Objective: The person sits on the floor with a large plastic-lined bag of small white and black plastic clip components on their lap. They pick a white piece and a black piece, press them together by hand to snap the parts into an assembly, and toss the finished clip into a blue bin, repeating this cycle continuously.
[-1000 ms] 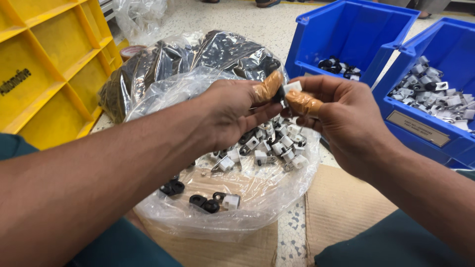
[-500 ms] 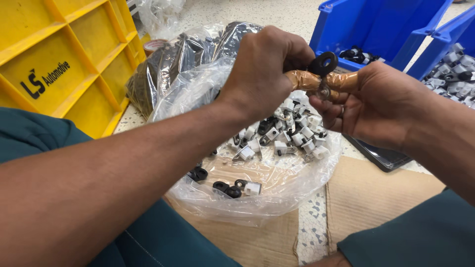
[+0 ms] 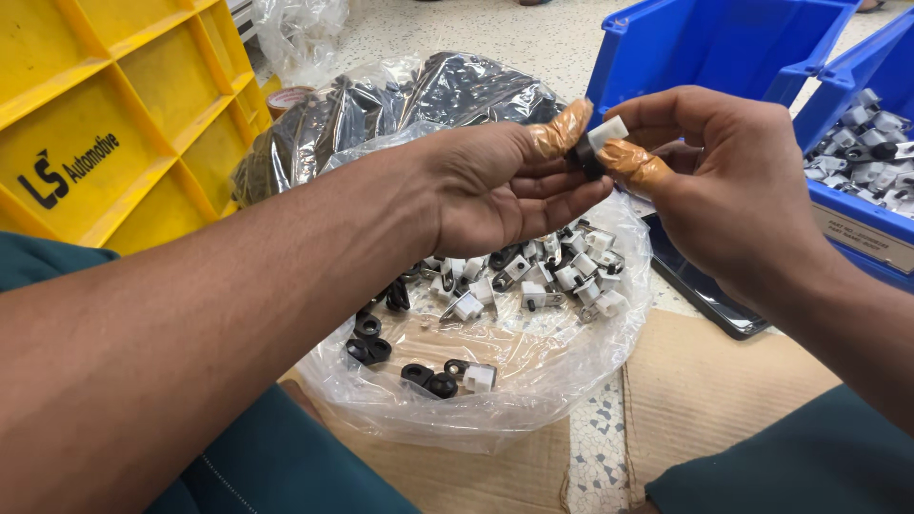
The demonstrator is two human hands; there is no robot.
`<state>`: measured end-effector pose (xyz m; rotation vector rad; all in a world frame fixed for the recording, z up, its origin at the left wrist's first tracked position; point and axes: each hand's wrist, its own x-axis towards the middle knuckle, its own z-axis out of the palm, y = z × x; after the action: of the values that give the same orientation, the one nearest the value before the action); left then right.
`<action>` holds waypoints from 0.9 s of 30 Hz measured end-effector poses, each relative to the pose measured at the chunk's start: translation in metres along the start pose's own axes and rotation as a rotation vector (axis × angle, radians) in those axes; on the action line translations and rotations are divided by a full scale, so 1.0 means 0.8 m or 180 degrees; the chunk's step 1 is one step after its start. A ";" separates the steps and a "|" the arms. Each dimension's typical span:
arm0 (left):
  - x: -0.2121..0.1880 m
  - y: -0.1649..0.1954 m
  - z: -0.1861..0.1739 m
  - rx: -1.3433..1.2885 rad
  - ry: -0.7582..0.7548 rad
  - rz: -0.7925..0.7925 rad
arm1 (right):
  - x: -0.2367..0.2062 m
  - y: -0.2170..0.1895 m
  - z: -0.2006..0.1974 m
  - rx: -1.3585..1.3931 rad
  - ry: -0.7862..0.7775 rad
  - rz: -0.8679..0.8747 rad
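Note:
My left hand (image 3: pixel 500 186) and my right hand (image 3: pixel 719 186) meet above an open clear plastic bag (image 3: pixel 533 381). Between their taped thumb tips they pinch one small part (image 3: pixel 598 143), a white block joined to a black piece. Both hands grip it together. The bag below holds several small white-and-black clips (image 3: pixel 533 276) and loose black rings (image 3: pixel 371 338).
A yellow compartment crate (image 3: pixel 105 124) stands at the left. Two blue bins stand at the right; the nearer one (image 3: pixel 862 224) holds several grey-white parts. A second crinkled bag of dark parts (image 3: pixel 381 105) lies behind. Brown cardboard (image 3: pixel 705 390) covers the speckled floor.
The hands stayed together on the small part, turning it so its white block now faces up. The camera view shifted slightly.

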<state>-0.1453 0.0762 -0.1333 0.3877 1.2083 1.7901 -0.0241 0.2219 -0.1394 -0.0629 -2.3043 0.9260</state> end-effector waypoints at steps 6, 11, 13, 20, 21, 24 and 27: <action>0.011 -0.006 -0.001 0.1485 0.0392 0.1041 | 0.007 -0.008 0.008 0.0811 0.0201 0.1138; 0.019 -0.013 -0.008 0.1487 0.0296 0.1330 | 0.005 -0.010 0.014 0.0913 0.0291 0.0801; 0.019 -0.016 -0.009 0.1155 0.0310 0.1206 | 0.001 -0.008 0.015 0.0951 0.0175 0.0823; 0.017 -0.016 -0.008 0.0195 0.0060 0.0863 | 0.004 0.011 0.008 0.2767 -0.0232 0.2045; 0.017 -0.015 -0.007 0.0097 0.0063 0.0746 | 0.007 0.014 0.004 0.2825 -0.0121 0.2162; 0.016 -0.025 0.000 0.0109 -0.0061 0.0491 | 0.008 0.018 -0.005 0.2766 -0.0236 0.2047; 0.015 -0.032 0.005 -0.0051 -0.0262 0.0192 | 0.013 0.016 -0.002 0.2732 -0.0256 0.2051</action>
<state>-0.1362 0.0908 -0.1557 0.4884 1.1348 1.8163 -0.0334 0.2352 -0.1406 -0.4163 -1.7709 2.1944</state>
